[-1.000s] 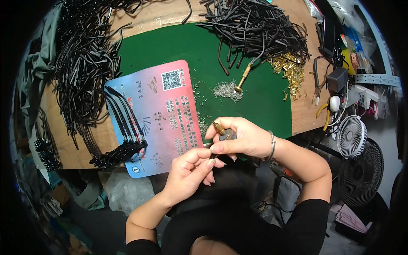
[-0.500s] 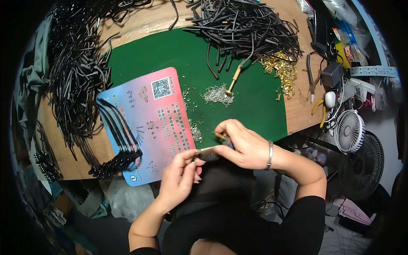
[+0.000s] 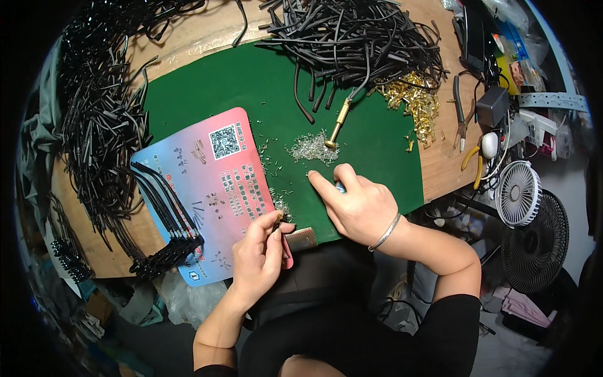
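My left hand pinches a small gold-and-dark piece between thumb and fingertips, just above the mat's front edge. Beside it lies a flat textured metal block. My right hand is over the green mat, index finger stretched toward a pile of tiny silver pins. Its other fingers curl round a blue tool, mostly hidden in the palm. A brass-coloured rod with a cord rests with its round end on the pins. More pins lie near my left hand.
A blue-pink printed sheet bears black cords. Black eyeglass temples heap at the back, above gold fittings. Black pieces cover the left side. Yellow-handled pliers and a white fan stand right.
My right hand has left the metal block and moved away toward the pin pile, index finger now stretched out. My left hand has shifted slightly and turned up the small piece.
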A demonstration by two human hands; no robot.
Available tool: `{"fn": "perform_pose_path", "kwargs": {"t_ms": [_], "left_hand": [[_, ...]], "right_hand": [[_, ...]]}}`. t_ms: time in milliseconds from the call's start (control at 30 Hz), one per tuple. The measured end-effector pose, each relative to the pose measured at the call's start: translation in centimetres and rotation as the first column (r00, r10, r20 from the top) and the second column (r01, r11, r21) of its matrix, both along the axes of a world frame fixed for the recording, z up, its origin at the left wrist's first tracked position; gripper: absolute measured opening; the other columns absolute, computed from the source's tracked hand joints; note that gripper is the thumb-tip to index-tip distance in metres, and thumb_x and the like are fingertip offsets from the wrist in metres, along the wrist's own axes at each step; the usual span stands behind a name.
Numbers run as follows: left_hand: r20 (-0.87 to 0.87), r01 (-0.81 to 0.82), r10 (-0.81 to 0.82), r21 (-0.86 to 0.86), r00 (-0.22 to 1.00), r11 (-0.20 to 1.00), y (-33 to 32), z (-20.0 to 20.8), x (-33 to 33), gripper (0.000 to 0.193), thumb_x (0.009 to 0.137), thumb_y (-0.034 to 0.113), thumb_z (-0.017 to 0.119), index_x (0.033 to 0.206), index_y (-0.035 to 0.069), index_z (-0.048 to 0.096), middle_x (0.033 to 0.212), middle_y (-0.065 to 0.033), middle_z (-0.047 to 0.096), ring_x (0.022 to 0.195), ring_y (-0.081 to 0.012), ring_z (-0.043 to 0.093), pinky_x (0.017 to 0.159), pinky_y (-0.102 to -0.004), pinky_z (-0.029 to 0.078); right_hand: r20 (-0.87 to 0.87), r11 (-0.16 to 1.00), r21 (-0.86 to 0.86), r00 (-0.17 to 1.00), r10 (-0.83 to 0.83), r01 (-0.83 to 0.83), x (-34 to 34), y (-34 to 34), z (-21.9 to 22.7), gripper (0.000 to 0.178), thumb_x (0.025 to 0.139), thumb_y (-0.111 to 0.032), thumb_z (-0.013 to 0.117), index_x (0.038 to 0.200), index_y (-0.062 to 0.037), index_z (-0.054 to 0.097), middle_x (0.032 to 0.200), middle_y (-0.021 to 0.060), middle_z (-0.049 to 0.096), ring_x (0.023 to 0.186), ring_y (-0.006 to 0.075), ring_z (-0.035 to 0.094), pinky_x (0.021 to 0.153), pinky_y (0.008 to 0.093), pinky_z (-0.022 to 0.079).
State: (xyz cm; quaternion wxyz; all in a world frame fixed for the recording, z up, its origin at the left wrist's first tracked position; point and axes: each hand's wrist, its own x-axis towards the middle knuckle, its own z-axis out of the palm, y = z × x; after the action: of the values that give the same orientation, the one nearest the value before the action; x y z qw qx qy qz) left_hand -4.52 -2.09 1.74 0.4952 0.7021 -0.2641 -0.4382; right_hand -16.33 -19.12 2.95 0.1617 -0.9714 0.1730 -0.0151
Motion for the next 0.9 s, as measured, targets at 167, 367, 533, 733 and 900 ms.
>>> {"fn": "perform_pose_path", "kwargs": {"t_ms": [167, 367, 533, 733, 900], "left_hand": [[-0.215, -0.11, 0.106, -0.01, 0.971, 0.994, 1.5, 0.3, -0.1, 0.025, 0.091, -0.003, 0.043, 0.116, -0.004, 0.046, 0.094, -0.0112, 0.065, 0.056, -0.005, 0.052, 0.051, -0.0188, 0.045], [-0.233, -0.275, 0.267, 0.0, 0.935, 0.962, 2.0, 0.7, -0.3, 0.023, 0.091, 0.001, 0.045, 0.114, -0.004, 0.047, 0.09, -0.0105, 0.065, 0.051, -0.0023, 0.046, 0.046, -0.0159, 0.039], [-0.032, -0.125, 0.124, -0.041, 0.992, 0.991, 1.6, -0.5, -0.2, 0.024, 0.091, -0.001, 0.045, 0.115, -0.005, 0.047, 0.091, -0.0104, 0.065, 0.051, -0.0023, 0.047, 0.046, -0.0164, 0.041], [-0.092, -0.141, 0.138, -0.022, 0.986, 0.99, 1.4, -0.2, 0.2, 0.023, 0.09, -0.002, 0.047, 0.113, -0.005, 0.049, 0.091, -0.01, 0.067, 0.057, -0.004, 0.054, 0.05, -0.0189, 0.045], [-0.111, -0.148, 0.148, 0.006, 0.983, 0.989, 1.1, 0.0, 0.3, 0.023, 0.091, -0.001, 0.047, 0.113, -0.005, 0.049, 0.091, -0.0099, 0.067, 0.058, -0.0037, 0.054, 0.05, -0.0187, 0.045]], "right_hand": [[0.014, 0.999, -0.031, 1.0, -0.019, 0.019, 0.0, 0.1, -0.1, 0.044, 0.072, -0.009, 0.063, 0.115, -0.0101, 0.056, 0.084, 0.0084, 0.048, 0.06, 0.0192, 0.057, 0.047, 0.0298, 0.048], [0.068, 0.998, -0.063, 0.998, 0.012, -0.008, -0.2, 0.0, -0.7, 0.046, 0.069, -0.011, 0.063, 0.115, -0.0094, 0.055, 0.084, 0.0091, 0.047, 0.053, 0.0187, 0.053, 0.044, 0.0299, 0.048], [0.039, 0.998, -0.056, 0.999, -0.008, 0.01, 0.1, 0.2, -0.5, 0.047, 0.069, -0.01, 0.063, 0.115, -0.0094, 0.054, 0.084, 0.0094, 0.047, 0.053, 0.0194, 0.054, 0.045, 0.0306, 0.048], [0.028, 0.997, -0.059, 0.998, -0.048, 0.05, 0.0, 0.5, -0.5, 0.048, 0.069, -0.01, 0.064, 0.116, -0.0104, 0.053, 0.085, 0.0091, 0.047, 0.055, 0.0198, 0.055, 0.045, 0.0314, 0.049], [0.021, 0.995, -0.058, 0.997, -0.076, 0.077, 0.1, 0.6, -0.5, 0.049, 0.068, -0.011, 0.065, 0.116, -0.0111, 0.053, 0.086, 0.0088, 0.046, 0.057, 0.0195, 0.056, 0.047, 0.0314, 0.05]]}}
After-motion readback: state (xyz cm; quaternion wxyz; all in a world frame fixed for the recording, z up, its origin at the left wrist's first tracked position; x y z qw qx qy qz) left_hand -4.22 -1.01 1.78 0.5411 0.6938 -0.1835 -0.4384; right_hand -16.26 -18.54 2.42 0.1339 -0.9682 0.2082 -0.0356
